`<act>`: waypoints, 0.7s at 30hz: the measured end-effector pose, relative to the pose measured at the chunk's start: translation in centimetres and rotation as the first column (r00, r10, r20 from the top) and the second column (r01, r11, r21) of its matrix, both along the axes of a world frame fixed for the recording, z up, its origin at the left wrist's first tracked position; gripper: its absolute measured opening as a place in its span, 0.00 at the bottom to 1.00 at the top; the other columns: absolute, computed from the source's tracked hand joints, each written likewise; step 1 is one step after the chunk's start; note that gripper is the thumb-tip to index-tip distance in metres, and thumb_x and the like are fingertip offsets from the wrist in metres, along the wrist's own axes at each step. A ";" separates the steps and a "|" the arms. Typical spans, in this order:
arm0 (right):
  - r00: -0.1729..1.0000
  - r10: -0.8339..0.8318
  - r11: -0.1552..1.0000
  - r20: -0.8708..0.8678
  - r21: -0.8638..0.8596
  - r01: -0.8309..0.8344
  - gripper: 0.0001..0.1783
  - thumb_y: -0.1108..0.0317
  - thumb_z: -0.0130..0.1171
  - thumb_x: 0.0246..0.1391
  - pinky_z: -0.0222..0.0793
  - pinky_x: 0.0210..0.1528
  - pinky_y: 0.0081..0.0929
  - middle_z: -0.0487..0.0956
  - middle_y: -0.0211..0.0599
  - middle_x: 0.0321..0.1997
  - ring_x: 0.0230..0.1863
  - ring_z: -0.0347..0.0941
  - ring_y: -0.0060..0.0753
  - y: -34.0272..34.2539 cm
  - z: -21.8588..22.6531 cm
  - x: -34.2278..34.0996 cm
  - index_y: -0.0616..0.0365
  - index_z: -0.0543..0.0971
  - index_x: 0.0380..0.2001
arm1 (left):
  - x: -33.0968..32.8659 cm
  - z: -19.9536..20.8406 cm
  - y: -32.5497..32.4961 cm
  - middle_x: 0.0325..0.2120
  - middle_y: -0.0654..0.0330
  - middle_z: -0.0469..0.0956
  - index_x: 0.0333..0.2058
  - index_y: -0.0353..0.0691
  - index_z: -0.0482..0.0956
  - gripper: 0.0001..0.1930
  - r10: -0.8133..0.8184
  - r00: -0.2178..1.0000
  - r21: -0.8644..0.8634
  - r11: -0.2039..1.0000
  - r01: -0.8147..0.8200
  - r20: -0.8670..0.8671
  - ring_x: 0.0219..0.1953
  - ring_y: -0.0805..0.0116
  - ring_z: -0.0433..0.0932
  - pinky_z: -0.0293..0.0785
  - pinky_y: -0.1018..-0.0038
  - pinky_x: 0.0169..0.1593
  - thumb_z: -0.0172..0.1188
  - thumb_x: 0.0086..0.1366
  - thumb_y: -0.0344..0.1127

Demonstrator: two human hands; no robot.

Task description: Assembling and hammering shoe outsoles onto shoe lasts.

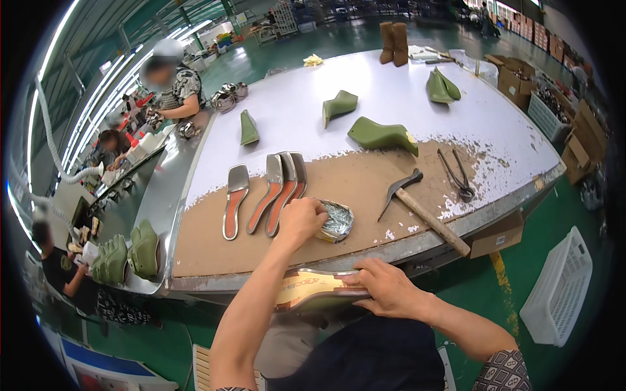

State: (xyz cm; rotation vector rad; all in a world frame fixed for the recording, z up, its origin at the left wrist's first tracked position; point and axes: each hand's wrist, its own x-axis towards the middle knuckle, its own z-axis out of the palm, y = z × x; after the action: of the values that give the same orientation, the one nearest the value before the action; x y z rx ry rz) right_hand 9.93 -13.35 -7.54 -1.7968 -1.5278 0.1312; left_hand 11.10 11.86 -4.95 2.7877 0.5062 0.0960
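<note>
My right grip [385,290] clasps a yellow-soled last [310,285], nearer me than the nail tray [350,228].
My left grip [318,214] curls at the tray's left edge, whether pinching anything I cannot tell; a hammer [427,217] lies to its right, green lasts [380,135] beyond.

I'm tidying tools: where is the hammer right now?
In the head view, the hammer lies on the right side of the table, between the nails and the pincers.

Yellow sole [312,285], green lasts [380,135], brown boots [388,44], diamond-patterned sleeve [503,373]
</note>
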 end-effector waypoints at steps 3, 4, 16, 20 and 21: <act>1.000 0.009 0.999 -0.026 0.047 -0.008 0.34 0.72 0.69 0.39 0.69 0.46 0.41 0.69 0.44 0.47 0.45 0.69 0.50 -0.1 -0.1 0.1 0.48 0.70 0.53 | -0.5 0.2 -0.2 0.27 0.57 0.83 0.31 0.42 0.85 0.10 0.013 0.995 -0.062 0.998 -0.008 0.094 0.31 0.62 0.82 0.76 0.68 0.40 0.65 0.53 0.40; 1.000 0.010 0.999 -0.024 0.041 -0.009 0.34 0.72 0.69 0.39 0.69 0.46 0.41 0.69 0.44 0.47 0.45 0.69 0.50 -0.2 -0.2 0.2 0.48 0.69 0.53 | -0.6 0.4 -0.4 0.27 0.57 0.83 0.32 0.41 0.85 0.10 0.033 0.991 -0.105 0.994 -0.020 0.129 0.30 0.63 0.82 0.76 0.69 0.39 0.66 0.53 0.40; 1.000 0.008 0.996 -0.010 0.088 -0.007 0.33 0.71 0.69 0.39 0.70 0.44 0.41 0.69 0.44 0.46 0.43 0.69 0.50 -0.1 -0.6 -0.1 0.50 0.69 0.52 | -2.5 1.2 -1.3 0.30 0.53 0.83 0.42 0.39 0.83 0.12 0.031 0.931 -0.394 0.911 0.124 0.365 0.32 0.64 0.82 0.75 0.73 0.38 0.62 0.59 0.30; 1.000 0.001 0.998 0.019 0.065 -0.002 0.33 0.70 0.69 0.37 0.70 0.43 0.40 0.69 0.43 0.45 0.43 0.70 0.49 -0.2 -0.3 0.0 0.50 0.70 0.50 | -7.7 5.5 -7.9 0.33 0.50 0.82 0.44 0.37 0.81 0.12 -0.060 0.909 -0.409 0.879 0.244 0.412 0.32 0.65 0.81 0.74 0.74 0.39 0.62 0.60 0.27; 1.000 0.004 0.998 0.031 0.067 -0.006 0.32 0.70 0.70 0.36 0.70 0.43 0.40 0.69 0.42 0.43 0.43 0.70 0.48 -0.1 -0.1 -0.1 0.53 0.70 0.49 | -9.2 5.6 -9.5 0.34 0.50 0.82 0.44 0.36 0.81 0.13 -0.047 0.907 -0.403 0.885 0.232 0.419 0.34 0.65 0.82 0.75 0.73 0.40 0.62 0.59 0.26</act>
State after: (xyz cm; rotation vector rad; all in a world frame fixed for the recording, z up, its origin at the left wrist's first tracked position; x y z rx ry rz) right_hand 9.88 -13.48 -7.68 -1.7496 -1.5409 0.0542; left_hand 1.87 2.40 0.65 2.2569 0.1835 0.4488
